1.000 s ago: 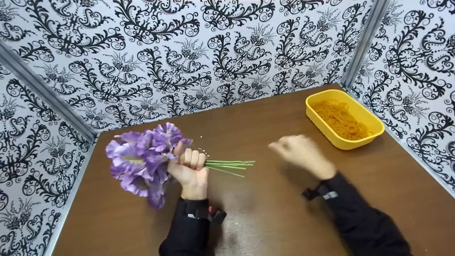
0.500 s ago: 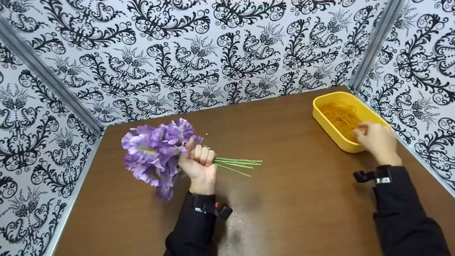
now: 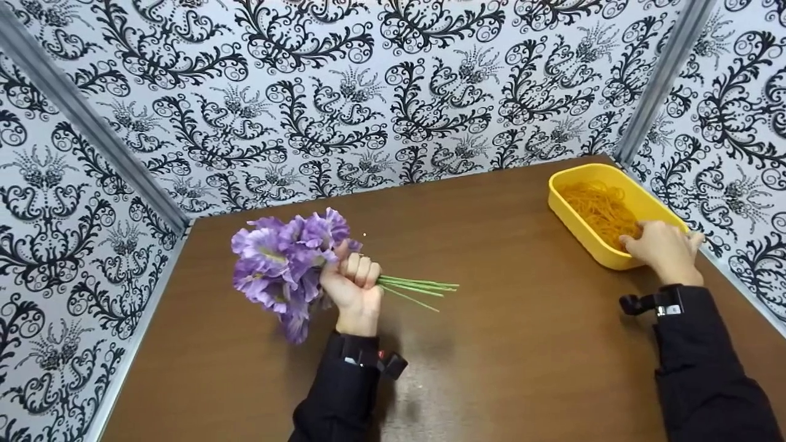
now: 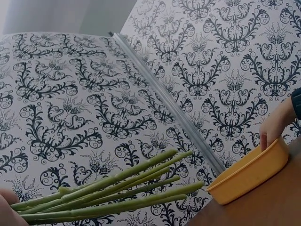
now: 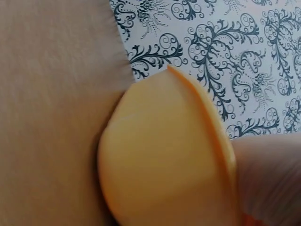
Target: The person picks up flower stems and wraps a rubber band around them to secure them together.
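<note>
A bunch of purple artificial flowers point(image 3: 276, 258) is gripped by my left hand point(image 3: 355, 282), its fingers curled round the stems just below the blooms. The bare green stems point(image 3: 417, 285) stick out to the right of the fist, and in the left wrist view the stems point(image 4: 117, 188) fan out slightly. My right hand point(image 3: 666, 248) reaches over the near right end of a yellow plastic tub point(image 3: 580, 224). Its thumb and fingertips dip in at the orange-yellow rubber bands point(image 3: 595, 205). What those fingertips hold is hidden inside the tub.
The tub stands at the back right of the brown table point(image 3: 491, 319), close to the right wall. Black-and-white patterned panels point(image 3: 368, 92) rise at the back and both sides, joined by grey metal posts point(image 3: 663, 80).
My right hand has swung from the middle of the table rightward to the tub and its fingers have dipped in. My left hand keeps its grip on the flowers.
</note>
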Action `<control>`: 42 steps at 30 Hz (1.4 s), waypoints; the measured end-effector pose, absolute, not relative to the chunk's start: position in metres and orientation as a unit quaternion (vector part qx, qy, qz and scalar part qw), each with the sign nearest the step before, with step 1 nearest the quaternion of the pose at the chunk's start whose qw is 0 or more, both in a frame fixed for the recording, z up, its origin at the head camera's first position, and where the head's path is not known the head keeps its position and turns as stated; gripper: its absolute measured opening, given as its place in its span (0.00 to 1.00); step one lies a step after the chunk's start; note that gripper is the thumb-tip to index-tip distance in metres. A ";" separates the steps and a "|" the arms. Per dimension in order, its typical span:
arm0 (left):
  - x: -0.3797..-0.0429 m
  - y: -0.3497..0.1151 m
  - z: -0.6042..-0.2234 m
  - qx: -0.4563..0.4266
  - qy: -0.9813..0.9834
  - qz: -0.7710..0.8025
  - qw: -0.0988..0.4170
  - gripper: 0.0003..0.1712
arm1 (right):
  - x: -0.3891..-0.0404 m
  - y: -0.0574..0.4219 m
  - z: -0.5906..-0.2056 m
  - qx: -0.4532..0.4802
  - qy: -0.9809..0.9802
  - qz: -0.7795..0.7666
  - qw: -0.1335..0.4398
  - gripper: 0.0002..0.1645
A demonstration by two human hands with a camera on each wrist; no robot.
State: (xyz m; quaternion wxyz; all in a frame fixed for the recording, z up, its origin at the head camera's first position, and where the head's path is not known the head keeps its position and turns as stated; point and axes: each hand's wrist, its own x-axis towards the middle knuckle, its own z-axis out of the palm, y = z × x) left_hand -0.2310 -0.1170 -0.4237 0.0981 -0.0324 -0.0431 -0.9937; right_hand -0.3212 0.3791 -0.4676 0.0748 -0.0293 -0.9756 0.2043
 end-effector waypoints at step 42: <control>-0.232 -0.122 -0.422 -0.038 -0.035 -0.994 0.094 0.26 | -0.319 0.348 -0.444 0.044 -0.917 0.263 0.296 0.13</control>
